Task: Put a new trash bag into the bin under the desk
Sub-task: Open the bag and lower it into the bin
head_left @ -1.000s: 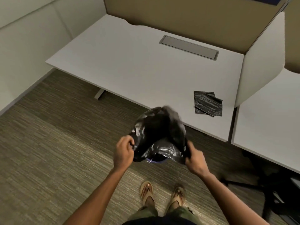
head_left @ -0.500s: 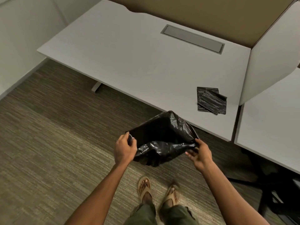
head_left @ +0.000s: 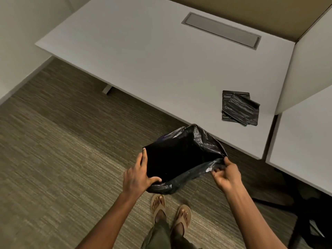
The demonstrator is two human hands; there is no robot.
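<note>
A black trash bag (head_left: 181, 155) hangs in the air in front of me, its mouth spread wide and dark inside. My left hand (head_left: 138, 175) grips the bag's left rim, thumb over the near edge. My right hand (head_left: 225, 174) pinches the right rim. The bag is held above the carpet, just in front of the white desk (head_left: 152, 56). A sliver of blue shows at the bag's far left edge; I cannot tell what it is. No bin is plainly visible.
A stack of folded black trash bags (head_left: 239, 108) lies on the desk near its right front corner. A grey cable flap (head_left: 221, 30) sits in the desk's back. A second desk (head_left: 305, 141) stands right, with a dark chair base (head_left: 296, 200) beneath. My sandalled feet (head_left: 170, 211) are below.
The bag's mouth has been pulled open wider, from a bunched puff to a broad opening. Both hands have moved apart along the rim, and the view has tilted closer to the desk.
</note>
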